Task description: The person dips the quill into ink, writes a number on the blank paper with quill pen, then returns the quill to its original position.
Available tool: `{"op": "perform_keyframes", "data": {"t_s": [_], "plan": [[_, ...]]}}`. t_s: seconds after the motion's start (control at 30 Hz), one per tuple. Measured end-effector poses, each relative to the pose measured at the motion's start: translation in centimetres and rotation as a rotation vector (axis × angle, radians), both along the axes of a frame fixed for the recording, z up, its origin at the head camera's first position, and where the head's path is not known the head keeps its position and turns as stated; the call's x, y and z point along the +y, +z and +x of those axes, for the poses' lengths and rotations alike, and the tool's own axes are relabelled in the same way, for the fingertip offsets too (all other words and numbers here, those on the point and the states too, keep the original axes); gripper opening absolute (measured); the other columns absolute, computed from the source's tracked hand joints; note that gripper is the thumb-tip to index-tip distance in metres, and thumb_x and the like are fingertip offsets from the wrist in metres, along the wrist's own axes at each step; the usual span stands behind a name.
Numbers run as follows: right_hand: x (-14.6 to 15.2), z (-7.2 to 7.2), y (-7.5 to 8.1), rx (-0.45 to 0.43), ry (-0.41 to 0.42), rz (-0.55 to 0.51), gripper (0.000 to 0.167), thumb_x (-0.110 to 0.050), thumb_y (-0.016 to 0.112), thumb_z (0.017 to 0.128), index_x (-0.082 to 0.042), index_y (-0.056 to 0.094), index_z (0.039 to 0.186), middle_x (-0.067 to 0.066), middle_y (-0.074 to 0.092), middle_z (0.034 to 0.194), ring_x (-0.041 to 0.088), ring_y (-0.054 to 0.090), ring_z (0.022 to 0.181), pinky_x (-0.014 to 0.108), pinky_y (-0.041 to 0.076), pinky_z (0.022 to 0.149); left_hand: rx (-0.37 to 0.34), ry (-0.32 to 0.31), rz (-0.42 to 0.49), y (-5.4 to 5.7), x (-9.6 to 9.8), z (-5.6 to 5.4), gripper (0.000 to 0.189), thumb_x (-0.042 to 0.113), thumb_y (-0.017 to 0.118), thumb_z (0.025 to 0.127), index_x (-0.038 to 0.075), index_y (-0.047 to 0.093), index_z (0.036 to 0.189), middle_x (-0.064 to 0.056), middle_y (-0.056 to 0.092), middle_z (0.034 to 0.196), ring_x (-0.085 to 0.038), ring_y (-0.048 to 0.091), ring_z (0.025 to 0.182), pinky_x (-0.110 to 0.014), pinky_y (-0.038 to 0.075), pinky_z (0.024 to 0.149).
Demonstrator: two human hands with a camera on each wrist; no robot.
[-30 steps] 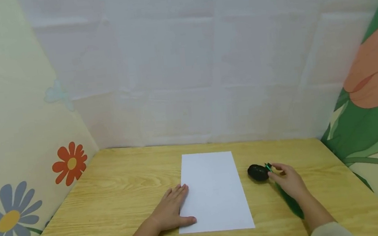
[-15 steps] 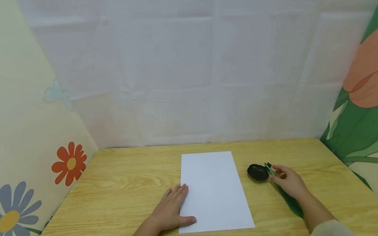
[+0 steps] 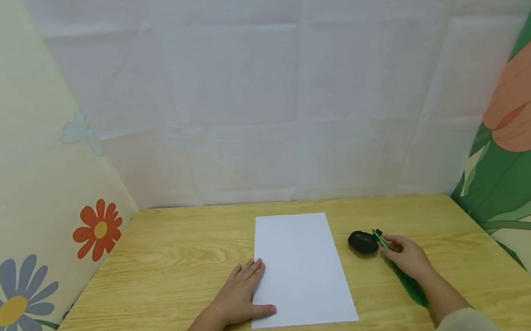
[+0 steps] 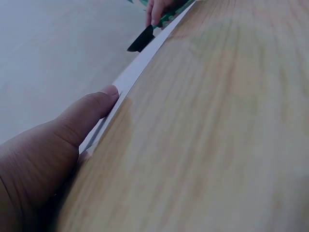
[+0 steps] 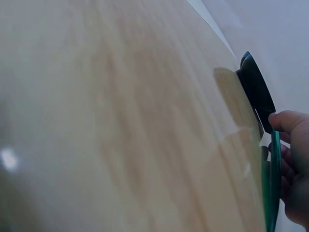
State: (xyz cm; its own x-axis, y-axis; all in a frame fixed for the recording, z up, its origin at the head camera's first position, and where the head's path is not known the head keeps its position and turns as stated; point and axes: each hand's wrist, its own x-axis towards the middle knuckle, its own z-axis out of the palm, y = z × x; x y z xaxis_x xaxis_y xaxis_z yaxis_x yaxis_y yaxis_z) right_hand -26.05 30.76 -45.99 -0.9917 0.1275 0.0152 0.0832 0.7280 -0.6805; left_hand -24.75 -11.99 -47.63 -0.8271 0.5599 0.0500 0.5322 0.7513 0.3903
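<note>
My left hand (image 3: pixel 240 296) lies flat at the left edge of a white sheet of paper (image 3: pixel 301 269), fingers straight and spread. Its thumb rests on the paper's lower left part, and in the left wrist view the thumb (image 4: pixel 89 111) lies along the sheet. To the right of the paper, my right hand (image 3: pixel 407 258) pinches a spoon-like tool with a black oval head (image 3: pixel 362 242) and a long green handle (image 3: pixel 409 285). Thumb and fingers hold it close to where head and handle meet. The right wrist view shows the black head (image 5: pixel 256 89) side-on, low over the table.
The light wood-grain table (image 3: pixel 182 250) runs back to a creased white cloth (image 3: pixel 240 109). Cloth with printed flowers (image 3: pixel 100 229) hangs at the left. A green cloth with a large pink bloom (image 3: pixel 530 94) hangs at the right.
My right hand's fingers have shifted very slightly on the tool. The left hand, the paper and the tool's black head stay practically where they were.
</note>
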Motion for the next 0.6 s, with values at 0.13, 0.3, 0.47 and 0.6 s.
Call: {"op": "perform_keyframes", "data": {"t_s": [0.13, 0.3, 0.47, 0.6], "plan": [[-0.02, -0.03, -0.13, -0.011, -0.006, -0.012, 0.054, -0.029, 0.062, 0.095, 0.003, 0.051, 0.137, 0.023, 0.062, 0.119, 0.032, 0.059, 0.106, 0.044, 0.051, 0.085, 0.007, -0.002, -0.007, -0.02, -0.01, 0.03, 0.103, 0.066, 0.065, 0.079, -0.002, 0.033, 0.15, -0.016, 0.032, 0.159, -0.036, 0.022, 0.15, -0.056, 0.015, 0.122], [0.03, -0.15, -0.24, -0.006, -0.004, -0.001, 0.053, -0.029, 0.06, 0.096, 0.004, 0.051, 0.136, 0.026, 0.062, 0.12, 0.037, 0.059, 0.109, 0.049, 0.051, 0.089, 0.011, 0.0, -0.009, 0.0, -0.01, 0.07, 0.104, 0.067, 0.065, 0.079, -0.002, 0.033, 0.15, -0.015, 0.032, 0.159, -0.035, 0.022, 0.15, -0.056, 0.015, 0.122], [-0.02, -0.26, -0.28, -0.004, -0.019, 0.018, 0.049, -0.027, 0.059, 0.096, 0.004, 0.054, 0.134, 0.025, 0.064, 0.117, 0.036, 0.061, 0.106, 0.049, 0.051, 0.088, 0.005, 0.003, -0.005, 0.04, 0.02, 0.11, 0.103, 0.066, 0.065, 0.079, -0.002, 0.033, 0.15, -0.015, 0.031, 0.159, -0.035, 0.022, 0.15, -0.055, 0.014, 0.123], [-0.07, -0.32, -0.22, -0.005, -0.025, 0.017, 0.047, -0.025, 0.058, 0.096, 0.004, 0.055, 0.133, 0.024, 0.065, 0.116, 0.035, 0.061, 0.106, 0.049, 0.051, 0.088, 0.002, 0.006, -0.004, 0.11, 0.05, 0.14, 0.103, 0.066, 0.065, 0.079, -0.002, 0.033, 0.15, -0.015, 0.031, 0.159, -0.034, 0.022, 0.15, -0.055, 0.013, 0.123]]}}
